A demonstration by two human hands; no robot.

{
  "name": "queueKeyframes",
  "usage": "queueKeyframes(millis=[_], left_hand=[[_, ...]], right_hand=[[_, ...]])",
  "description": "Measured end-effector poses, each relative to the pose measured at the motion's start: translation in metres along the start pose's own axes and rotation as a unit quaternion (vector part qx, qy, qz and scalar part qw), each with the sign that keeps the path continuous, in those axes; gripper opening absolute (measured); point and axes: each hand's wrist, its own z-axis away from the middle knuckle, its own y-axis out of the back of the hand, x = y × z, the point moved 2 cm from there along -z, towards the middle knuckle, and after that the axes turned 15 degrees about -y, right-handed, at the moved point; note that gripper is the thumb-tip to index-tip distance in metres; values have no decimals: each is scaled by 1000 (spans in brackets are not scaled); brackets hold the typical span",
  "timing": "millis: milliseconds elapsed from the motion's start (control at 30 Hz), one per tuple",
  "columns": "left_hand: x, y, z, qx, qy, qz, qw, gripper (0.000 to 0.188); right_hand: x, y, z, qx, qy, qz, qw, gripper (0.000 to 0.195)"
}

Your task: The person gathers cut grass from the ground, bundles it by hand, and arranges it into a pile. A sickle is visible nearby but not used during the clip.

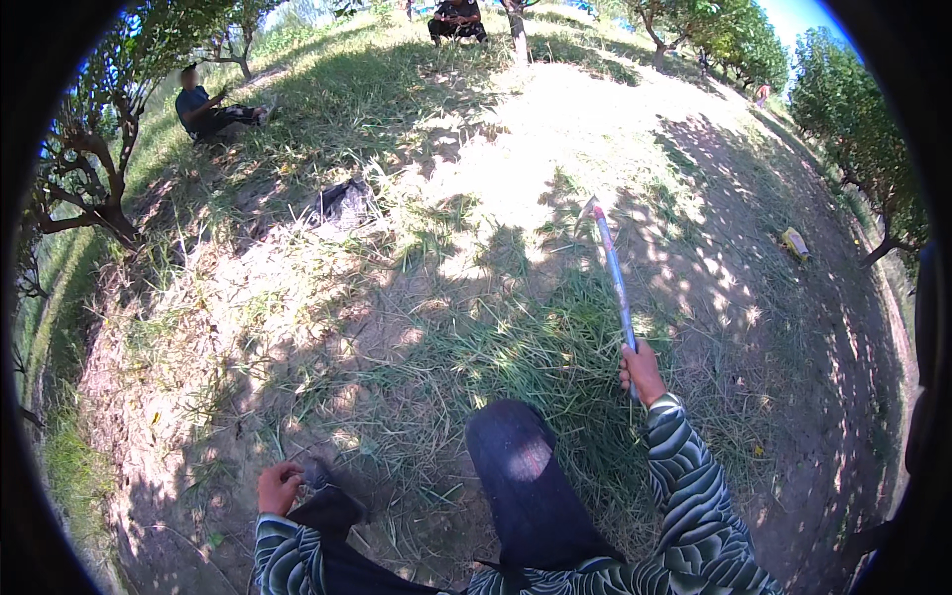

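My right hand point(643, 372) is closed around the lower end of a long blue handle. It belongs to a sickle point(613, 268), which points away from me, its curved metal blade at the far end over sunlit ground. Beneath that arm and ahead of my bent knee point(513, 454) lies a thick heap of cut green grass point(535, 349). My left hand point(280, 488) is low on the left, beside my dark shoe point(321, 474). Its fingers are curled, and whether anything is between them cannot be made out.
A dark plastic bag point(346, 202) lies on the grass ahead to the left. To the right is a yellow packet point(795, 243). One person point(204, 108) sits at the left, another point(456, 18) squats farther off. Trees point(111, 186) line both sides.
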Motion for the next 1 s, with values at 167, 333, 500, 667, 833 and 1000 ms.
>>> queueKeyframes(millis=[167,333,500,667,833,1000], left_hand=[[-2,-8,-8,-31,17,-36,999,20],[-3,-19,-15,-56,20,-17,998,23],[9,-27,-17,-70,8,4,998,23],[17,-14,-6,-61,17,9,998,22],[5,-6,5,-53,14,36,998,23],[7,2,20,-28,11,41,999,22]], right_hand=[[45,-2,-42,79,-65,218,971,21],[141,75,-6,179,-90,420,885,32],[186,157,97,232,-78,414,877,34],[207,185,140,290,-78,328,895,26],[206,191,89,189,-222,-52,955,24],[143,129,99,209,-82,-58,973,22]])
